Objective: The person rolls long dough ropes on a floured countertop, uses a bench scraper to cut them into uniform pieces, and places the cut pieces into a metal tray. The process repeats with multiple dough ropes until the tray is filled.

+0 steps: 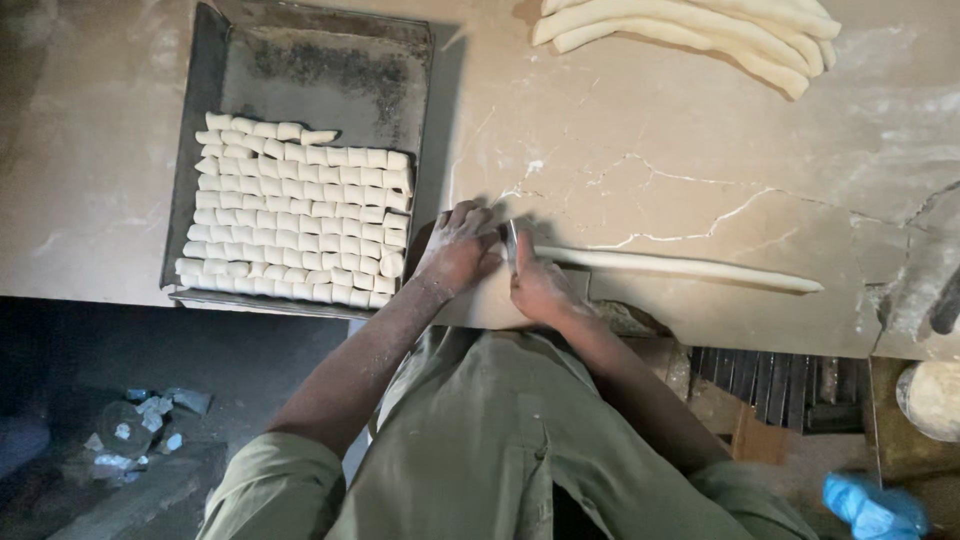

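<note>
The metal tray (205, 90) on the left side of the marble worktop (650, 150) was already filled in its lower part with about 9 close rows of small cut dough pieces (295, 215), while its upper part showed bare, darkened metal. So I judged that much of the cutting was done, but not all.

1 thin dough rope (690, 268) lay on the worktop near its front edge. Its long axis ran almost left to right, with the far end pointing to the right and slightly toward the person, where it became narrow. The near end was at the hands. More thick dough ropes (700, 30) waited in a pile at the top right, well apart, so a good amount of dough was left.

The right hand (540, 285) was closed around a small metal blade (511, 240), held upright at the left end of the rope. The left hand (458, 252) rested with curled fingers just beside the blade, between it and the tray; whether it held some pieces under the fingers, I could not tell.
</note>
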